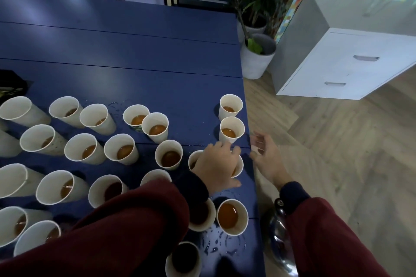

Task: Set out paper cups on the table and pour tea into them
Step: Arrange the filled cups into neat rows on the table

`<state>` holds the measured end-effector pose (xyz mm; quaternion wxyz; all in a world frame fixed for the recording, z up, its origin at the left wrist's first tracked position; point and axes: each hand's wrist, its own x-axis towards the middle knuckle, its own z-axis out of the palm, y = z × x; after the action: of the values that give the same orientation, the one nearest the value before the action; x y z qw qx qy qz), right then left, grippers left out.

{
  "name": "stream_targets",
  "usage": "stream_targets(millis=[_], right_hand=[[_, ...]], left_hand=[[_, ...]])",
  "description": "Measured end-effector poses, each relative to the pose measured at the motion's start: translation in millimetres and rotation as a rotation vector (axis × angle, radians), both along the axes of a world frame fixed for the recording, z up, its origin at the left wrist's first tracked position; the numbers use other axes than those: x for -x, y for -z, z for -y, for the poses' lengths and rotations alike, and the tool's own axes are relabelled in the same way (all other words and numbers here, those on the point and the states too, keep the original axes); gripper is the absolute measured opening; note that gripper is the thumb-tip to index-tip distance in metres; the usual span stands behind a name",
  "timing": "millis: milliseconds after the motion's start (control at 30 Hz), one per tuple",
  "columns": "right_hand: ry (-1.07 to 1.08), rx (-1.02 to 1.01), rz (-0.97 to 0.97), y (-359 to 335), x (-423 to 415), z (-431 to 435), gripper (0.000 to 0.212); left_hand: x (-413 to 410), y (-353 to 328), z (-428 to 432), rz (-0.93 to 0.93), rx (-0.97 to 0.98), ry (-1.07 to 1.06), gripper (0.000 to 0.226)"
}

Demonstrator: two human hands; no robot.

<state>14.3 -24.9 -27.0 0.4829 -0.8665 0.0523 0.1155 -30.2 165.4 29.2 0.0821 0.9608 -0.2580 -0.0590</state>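
Several white paper cups stand in rough rows on the blue table (135, 36), most with amber tea in them, such as one cup (231, 216) near the front edge and two cups (231, 129) by the right edge. My left hand (216, 164) reaches over from above, its fingers and thumb curled round the rim of a paper cup (240, 167) near the table's right edge. A second cup rim (192, 161) shows just left of that hand. My right hand (266, 157) hovers past the table's right edge, fingers loose, holding nothing.
A shiny metal kettle (279, 234) sits low beside the table, under my right forearm. Spilled drops (216, 245) wet the front corner. A potted plant (256, 58) and a white drawer cabinet (337, 63) stand on the wooden floor to the right. A dark object (11, 85) lies at far left.
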Motion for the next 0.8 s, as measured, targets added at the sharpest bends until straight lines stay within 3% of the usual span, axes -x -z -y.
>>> stream_targets(millis=[133, 267, 400, 500, 667, 800], right_hand=[[0.011, 0.038, 0.027, -3.4, 20.0, 5.7, 0.050], [-0.040, 0.089, 0.061, -9.2, 40.4, 9.3, 0.058], [-0.157, 0.110, 0.075, -22.2, 53.3, 6.9, 0.066], [-0.234, 0.005, 0.149, -34.6, 60.4, 0.2, 0.062], [-0.126, -0.177, 0.248, -48.9, 64.9, -20.7, 0.045], [-0.008, -0.205, 0.277, -48.4, 67.0, -24.5, 0.058]], left_hand=[[4.1, 8.5, 11.9, -0.045, -0.101, -0.099, 0.066], [5.1, 10.7, 15.6, -0.098, -0.101, -0.088, 0.058], [2.7, -0.7, 13.3, -0.119, 0.045, -0.094, 0.058], [0.8, -22.8, 14.9, -0.114, 0.202, -0.115, 0.053], [-1.3, -54.0, 14.4, -0.039, 0.264, -0.138, 0.058], [-0.5, -64.8, -4.4, -0.080, 0.396, -0.194, 0.072]])
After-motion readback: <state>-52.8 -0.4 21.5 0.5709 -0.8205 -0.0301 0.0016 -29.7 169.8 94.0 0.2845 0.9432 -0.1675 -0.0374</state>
